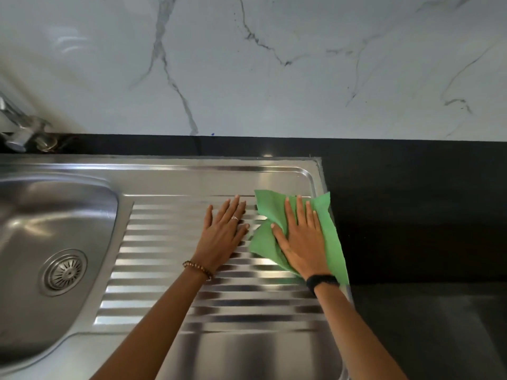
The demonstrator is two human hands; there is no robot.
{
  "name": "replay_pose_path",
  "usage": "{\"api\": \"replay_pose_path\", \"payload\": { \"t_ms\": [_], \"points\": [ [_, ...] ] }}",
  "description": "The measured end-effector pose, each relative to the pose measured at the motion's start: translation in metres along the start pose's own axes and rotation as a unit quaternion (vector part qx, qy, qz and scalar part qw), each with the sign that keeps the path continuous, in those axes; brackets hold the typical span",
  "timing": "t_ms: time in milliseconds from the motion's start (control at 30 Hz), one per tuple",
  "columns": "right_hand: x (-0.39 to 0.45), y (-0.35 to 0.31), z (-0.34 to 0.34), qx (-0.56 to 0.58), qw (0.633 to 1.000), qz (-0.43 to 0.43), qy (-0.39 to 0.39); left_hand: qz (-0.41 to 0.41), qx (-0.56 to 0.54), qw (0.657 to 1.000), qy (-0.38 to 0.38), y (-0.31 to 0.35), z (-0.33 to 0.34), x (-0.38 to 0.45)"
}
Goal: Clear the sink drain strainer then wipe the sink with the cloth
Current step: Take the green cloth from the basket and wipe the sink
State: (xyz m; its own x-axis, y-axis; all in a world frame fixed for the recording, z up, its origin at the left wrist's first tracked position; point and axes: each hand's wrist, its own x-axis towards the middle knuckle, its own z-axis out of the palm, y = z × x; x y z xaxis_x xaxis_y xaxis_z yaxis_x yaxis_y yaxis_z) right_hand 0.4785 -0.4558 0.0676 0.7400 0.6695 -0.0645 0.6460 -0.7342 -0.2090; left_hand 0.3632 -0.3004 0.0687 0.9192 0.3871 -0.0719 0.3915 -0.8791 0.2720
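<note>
A green cloth (267, 212) lies spread on the right end of the ribbed steel drainboard (170, 270), its right edge over the black counter. My right hand (300, 237) presses flat on the cloth with fingers spread. My left hand (223, 231) rests flat on the bare ribs just left of the cloth, holding nothing. The sink basin (41, 215) is at the left, with the round metal drain strainer (65, 271) seated in its bottom. No debris shows on the strainer.
A chrome tap (19, 127) stands at the back left behind the basin. Black countertop (411, 215) runs along the right and behind the sink. A white marbled wall (274, 64) rises at the back.
</note>
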Motion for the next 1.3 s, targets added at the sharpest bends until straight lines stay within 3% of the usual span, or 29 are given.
{"api": "replay_pose_path", "payload": {
  "t_ms": [100, 333, 467, 600, 733, 1067, 1200, 1300],
  "points": [
    [-0.018, 0.002, 0.004, 0.01, 1.0, -0.004, -0.001, -0.038, 0.007, 0.999, -0.003, -0.01, -0.004, -0.014],
    [0.032, 0.0, -0.004, 0.009, 1.0, 0.006, 0.007, -0.056, 0.072, 0.995, -0.048, -0.049, -0.03, -0.055],
    [0.033, -0.006, -0.004, -0.001, 1.0, 0.024, 0.009, -0.157, -0.031, 0.986, -0.045, -0.083, -0.034, -0.091],
    [0.024, -0.039, 0.001, -0.004, 0.999, 0.031, 0.004, -0.217, -0.046, 0.974, -0.049, -0.114, -0.032, -0.121],
    [0.025, -0.107, 0.018, -0.001, 1.0, -0.029, -0.011, -0.242, -0.104, 0.964, -0.032, -0.127, -0.031, -0.131],
    [0.07, -0.261, 0.05, 0.0, 0.983, -0.175, -0.057, -0.201, -0.21, 0.956, 0.027, -0.135, -0.033, -0.135],
    [0.079, -0.289, 0.057, -0.018, 0.974, -0.216, -0.064, -0.179, -0.259, 0.948, 0.039, -0.139, -0.038, -0.135],
    [0.079, -0.287, 0.056, -0.043, 0.949, -0.304, -0.073, -0.167, -0.318, 0.932, 0.049, -0.142, -0.045, -0.139]
  ]
}}
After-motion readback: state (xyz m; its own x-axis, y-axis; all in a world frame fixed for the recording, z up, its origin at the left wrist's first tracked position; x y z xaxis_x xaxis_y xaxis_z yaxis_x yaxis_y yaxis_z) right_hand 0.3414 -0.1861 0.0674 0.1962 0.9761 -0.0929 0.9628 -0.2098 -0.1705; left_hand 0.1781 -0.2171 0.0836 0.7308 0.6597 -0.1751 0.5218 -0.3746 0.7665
